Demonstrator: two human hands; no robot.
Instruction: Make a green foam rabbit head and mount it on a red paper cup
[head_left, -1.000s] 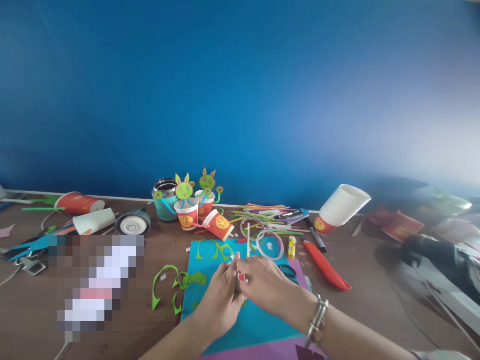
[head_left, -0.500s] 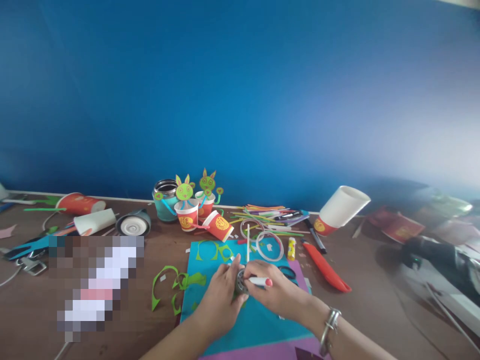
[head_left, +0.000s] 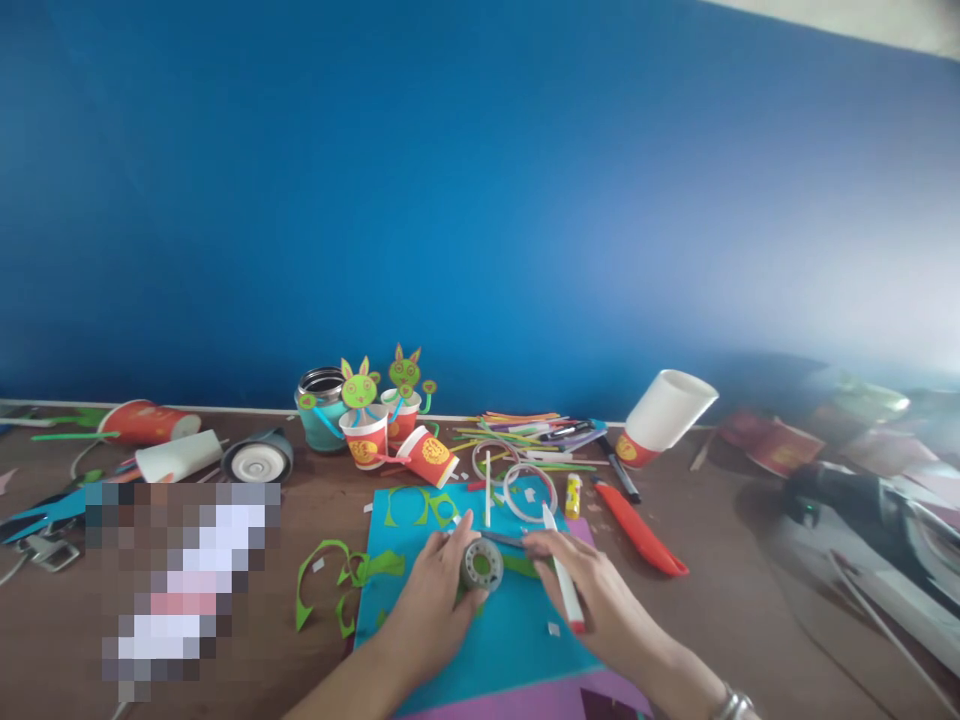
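Note:
My left hand point(head_left: 435, 595) is closed round the edge of a grey ring point(head_left: 482, 566) with small holes about its face; green shows through its centre. To the right, my right hand point(head_left: 589, 580) grips a white marker point(head_left: 568, 590) with a red end, lying slantwise across the fingers. A narrow dark strip point(head_left: 502, 540) runs from its fingertips toward the ring; what it is I cannot make out. Beneath both hands lies a blue sheet point(head_left: 495, 650). A piece of green paper point(head_left: 521, 567) shows between the hands.
Green paper scraps point(head_left: 322, 555) lie at left. Behind stand paper cups with green animal faces point(head_left: 365, 440) and an open teal flask point(head_left: 322, 425). Coloured strips point(head_left: 510, 430), tape rolls point(head_left: 529, 492), a yellow glue stick point(head_left: 573, 495) and a red tapered case point(head_left: 641, 530) lie farther right.
My right hand has moved right, away from the ring, and the marker has swung to a steeper slant. The ring's face now shows fully. The dark strip has come into view between the hands.

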